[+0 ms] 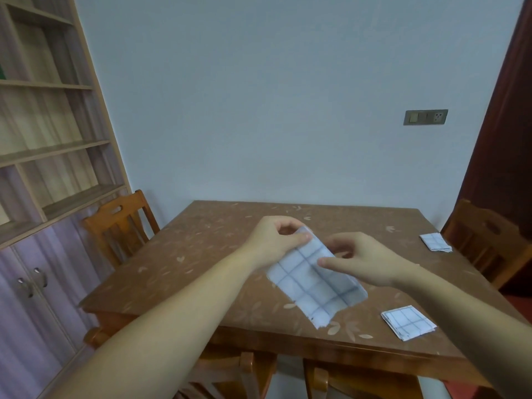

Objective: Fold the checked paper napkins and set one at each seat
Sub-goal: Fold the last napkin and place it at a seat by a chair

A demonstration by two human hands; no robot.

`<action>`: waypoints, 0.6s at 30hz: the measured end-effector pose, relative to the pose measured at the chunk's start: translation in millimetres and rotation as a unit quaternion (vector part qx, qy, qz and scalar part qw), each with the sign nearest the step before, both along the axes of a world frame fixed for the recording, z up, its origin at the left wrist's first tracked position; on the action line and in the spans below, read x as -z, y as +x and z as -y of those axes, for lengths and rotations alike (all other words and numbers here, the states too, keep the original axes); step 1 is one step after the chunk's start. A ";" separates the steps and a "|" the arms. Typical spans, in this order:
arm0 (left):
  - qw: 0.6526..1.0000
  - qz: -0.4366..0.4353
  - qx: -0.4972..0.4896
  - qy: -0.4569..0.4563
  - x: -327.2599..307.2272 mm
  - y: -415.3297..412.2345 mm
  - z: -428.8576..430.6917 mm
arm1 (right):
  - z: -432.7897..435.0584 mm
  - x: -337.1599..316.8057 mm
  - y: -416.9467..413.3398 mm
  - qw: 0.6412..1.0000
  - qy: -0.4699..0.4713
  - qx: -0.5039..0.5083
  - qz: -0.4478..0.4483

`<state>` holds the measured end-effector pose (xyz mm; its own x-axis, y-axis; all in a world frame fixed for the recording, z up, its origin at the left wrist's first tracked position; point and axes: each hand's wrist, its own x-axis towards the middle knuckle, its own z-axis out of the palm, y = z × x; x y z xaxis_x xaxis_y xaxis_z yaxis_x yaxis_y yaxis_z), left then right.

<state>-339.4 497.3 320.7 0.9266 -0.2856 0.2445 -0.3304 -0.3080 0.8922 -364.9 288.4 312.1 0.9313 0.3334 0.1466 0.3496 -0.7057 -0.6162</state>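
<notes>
A white napkin with blue checks [313, 279], folded into a long strip, hangs in the air over the brown table [201, 254]. My left hand [276, 240] pinches its far top corner. My right hand [362, 259] pinches its right edge a little lower down. The strip's lower end droops toward the table's near edge. A folded square checked napkin [408, 322] lies flat near the front right corner. Another folded checked napkin [435, 242] lies at the table's right edge, by the right chair.
A wooden chair [121, 223] stands at the table's left side and another chair [486, 243] at the right. Two chair backs [244, 367] show below the near edge. A shelf unit with cupboard doors [43, 168] fills the left wall. A dark door [506, 139] is at the right.
</notes>
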 end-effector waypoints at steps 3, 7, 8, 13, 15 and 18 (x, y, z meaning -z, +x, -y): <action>1.000 -0.009 0.023 -0.005 0.1 -2.6 2.2 | -19.6 -6.9 -1.8 0.999 0.015 -0.031 0.007; 0.999 -0.038 -0.012 -0.021 0.4 -6.8 -5.1 | -22.5 -16.3 -6.8 0.983 0.171 -0.036 -0.051; 0.999 -0.035 -0.016 -0.002 0.7 -7.0 -8.3 | -21.0 -17.2 -6.7 0.977 0.200 -0.033 -0.059; 0.998 0.014 -0.029 0.049 -1.7 -9.4 -16.7 | -13.9 -17.0 -0.6 0.976 0.205 -0.031 -0.068; 0.997 0.022 -0.022 0.068 -3.6 -10.7 -15.7 | -13.9 -18.1 -0.8 0.974 0.218 -0.034 -0.055; 0.999 0.015 -0.020 0.045 -6.6 -13.0 -14.2 | -14.7 -20.9 -1.2 0.967 0.251 -0.025 -0.040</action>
